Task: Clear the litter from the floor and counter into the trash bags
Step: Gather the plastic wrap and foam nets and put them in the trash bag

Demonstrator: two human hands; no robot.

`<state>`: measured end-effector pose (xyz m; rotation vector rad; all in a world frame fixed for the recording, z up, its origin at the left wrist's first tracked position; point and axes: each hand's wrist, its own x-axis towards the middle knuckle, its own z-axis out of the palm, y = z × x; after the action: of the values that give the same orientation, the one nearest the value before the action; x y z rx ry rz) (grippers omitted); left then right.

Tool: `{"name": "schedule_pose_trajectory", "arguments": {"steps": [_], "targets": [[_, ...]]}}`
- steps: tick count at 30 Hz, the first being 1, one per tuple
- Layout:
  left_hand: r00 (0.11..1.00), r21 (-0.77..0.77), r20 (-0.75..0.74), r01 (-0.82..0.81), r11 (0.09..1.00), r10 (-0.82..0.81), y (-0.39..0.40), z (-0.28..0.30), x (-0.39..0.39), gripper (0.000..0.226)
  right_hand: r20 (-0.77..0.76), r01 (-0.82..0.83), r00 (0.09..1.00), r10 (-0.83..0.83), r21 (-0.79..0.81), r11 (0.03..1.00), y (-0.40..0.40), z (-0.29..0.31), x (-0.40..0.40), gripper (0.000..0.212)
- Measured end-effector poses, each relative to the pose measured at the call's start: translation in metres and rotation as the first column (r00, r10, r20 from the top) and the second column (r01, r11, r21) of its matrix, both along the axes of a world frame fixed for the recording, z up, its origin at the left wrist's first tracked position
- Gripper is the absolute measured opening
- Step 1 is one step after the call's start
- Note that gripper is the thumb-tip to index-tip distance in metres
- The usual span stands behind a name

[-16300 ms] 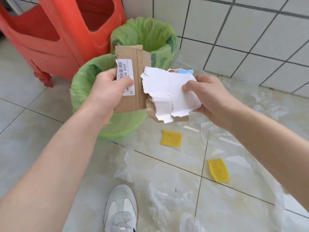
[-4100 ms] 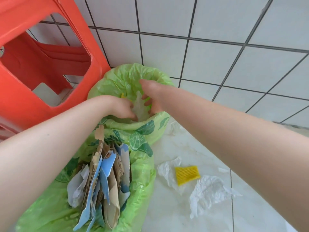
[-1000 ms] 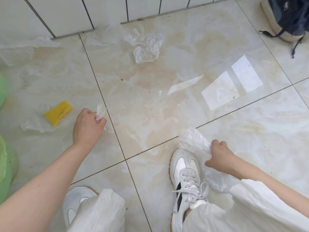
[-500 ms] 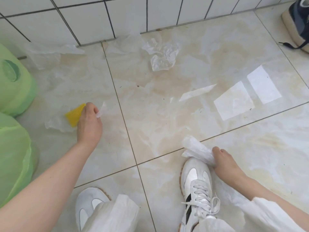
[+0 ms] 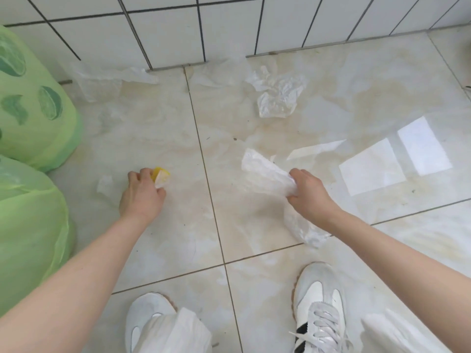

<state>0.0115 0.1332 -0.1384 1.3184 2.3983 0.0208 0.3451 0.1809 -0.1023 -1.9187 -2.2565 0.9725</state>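
Head view, looking down at a pale marbled tile floor (image 5: pixel 254 220) that meets a white tiled wall (image 5: pixel 224 29) at the top. The left hand (image 5: pixel 142 193) is seen low over the floor, its fingers curled around a yellow foam net (image 5: pixel 159 171) and a small scrap of clear plastic (image 5: pixel 162 178), both pinched together at the fingertips. The right hand (image 5: pixel 307 193) is closed around a long piece of clear plastic wrap (image 5: pixel 265 171); one end of the wrap is spread to the upper left of the hand, and the other end is seen trailing below the wrist onto the floor. The two hands are held well apart, one on each side of a grout line.

Two green trash bags (image 5: pixel 33 110) printed with darker green shapes are stood at the left edge, one behind the other, near the left hand. More litter is left on the floor: a crumpled clear plastic bag (image 5: pixel 277 95) near the wall, flat clear film (image 5: pixel 102 80) along the base of the wall at the upper left, a small torn scrap (image 5: pixel 104 184) just left of the left hand, and a thin strip (image 5: pixel 316 149) above the right hand. White sneakers (image 5: pixel 319 309) and pale trouser legs (image 5: pixel 173 335) are visible at the bottom edge.
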Motion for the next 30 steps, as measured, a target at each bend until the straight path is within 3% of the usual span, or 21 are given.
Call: {"name": "schedule_pose_trajectory", "arguments": {"steps": [7, 12, 15, 18, 22, 25, 30], "targets": [[0.977, 0.175, 0.206, 0.011, 0.984, -0.048, -0.003, 0.008, 0.018, 0.007, -0.115, 0.056, 0.992, -0.044, 0.106, 0.993, 0.037, 0.032, -0.039, 0.019], [0.937, 0.293, 0.345, -0.171, 0.941, 0.063, -0.005, 0.034, 0.017, 0.011, -0.143, 0.165, 0.98, -0.14, 0.181, 0.97, 0.038, 0.047, -0.037, 0.015], [0.942, 0.289, 0.288, -0.259, 0.921, 0.174, -0.012, 0.038, -0.003, 0.012, -0.05, 0.149, 0.989, -0.143, 0.151, 0.977, 0.03, 0.036, -0.022, 0.014], [0.955, 0.248, 0.198, -0.265, 0.932, 0.219, -0.019, 0.027, -0.026, 0.016, 0.114, 0.096, 0.989, -0.098, 0.02, 0.995, 0.015, 0.014, -0.008, 0.025], [0.985, 0.181, -0.02, -0.162, 0.97, 0.169, -0.027, 0.006, -0.043, 0.028, 0.242, 0.029, 0.97, -0.005, -0.095, 0.995, 0.001, 0.001, -0.003, 0.079], [0.996, 0.13, -0.029, -0.079, 0.988, 0.083, -0.028, -0.005, -0.042, 0.031, 0.291, -0.069, 0.953, 0.09, -0.081, 0.994, -0.001, -0.001, -0.01, 0.105], [1.0, 0.039, -0.025, -0.013, 0.999, 0.014, -0.029, -0.022, -0.032, 0.043, 0.393, -0.228, 0.888, 0.237, -0.072, 0.971, -0.006, -0.019, -0.025, 0.093]]}}
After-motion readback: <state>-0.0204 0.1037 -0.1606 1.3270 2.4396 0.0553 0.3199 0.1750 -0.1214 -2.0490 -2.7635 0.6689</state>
